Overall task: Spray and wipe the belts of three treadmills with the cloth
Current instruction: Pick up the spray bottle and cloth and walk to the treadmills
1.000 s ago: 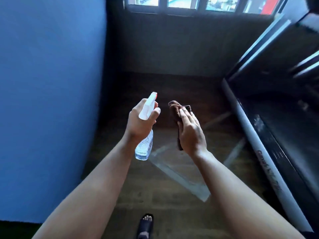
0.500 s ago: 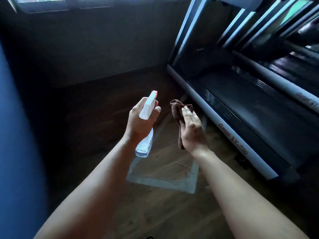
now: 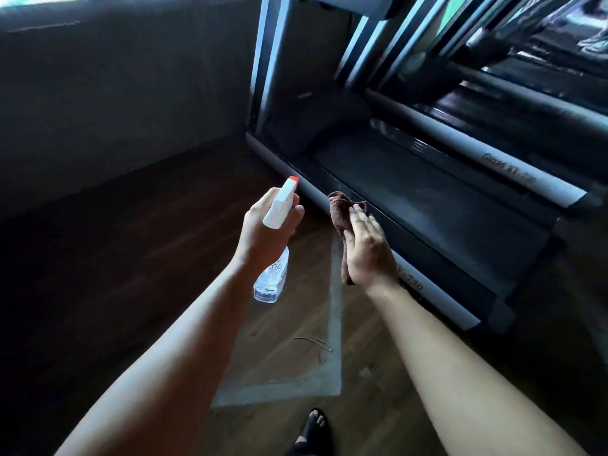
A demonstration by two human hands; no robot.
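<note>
Facing the nearest treadmill belt (image 3: 411, 199), which lies at two o'clock from the hands.
The brown cloth (image 3: 340, 215) hangs pinched in the right hand (image 3: 368, 251), fingers nearly straight. The left hand (image 3: 263, 235) wraps the spray bottle (image 3: 273, 274), nozzle aimed toward twelve. Triggered from here, mist would likely land on the side rail (image 3: 441, 301) or wooden floor (image 3: 164, 225), leaving a slippery patch.

Ahead of me runs a dark wall (image 3: 115, 93), with a thin strip of bright window (image 3: 39, 0) at its top edge. The floor (image 3: 131, 258) is dark wood planks, dim on my left and paler around a grey rectangular outline (image 3: 279, 393) marked on it.
</note>
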